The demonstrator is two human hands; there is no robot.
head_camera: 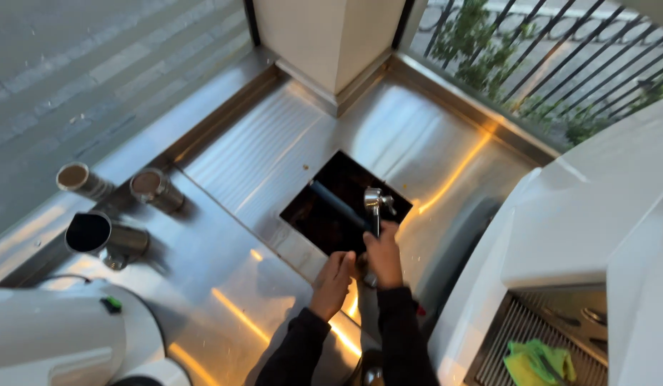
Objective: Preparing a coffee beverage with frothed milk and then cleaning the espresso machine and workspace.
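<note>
Our right hand (384, 251) has its fingers wrapped around the portafilter (375, 204) handle, holding its head over the dark knock-out opening (324, 218) at frame centre; our left hand (334, 280) rests open beside it (holding nothing). A loose grip could drop it in.

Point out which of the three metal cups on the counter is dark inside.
The nearest, largest metal cup: its inside looks black, while the two smaller cups behind it show light brown insides.

A metal portafilter (378, 202) with a dark handle is held basket-end up over the counter's square dark opening (324, 214).
</note>
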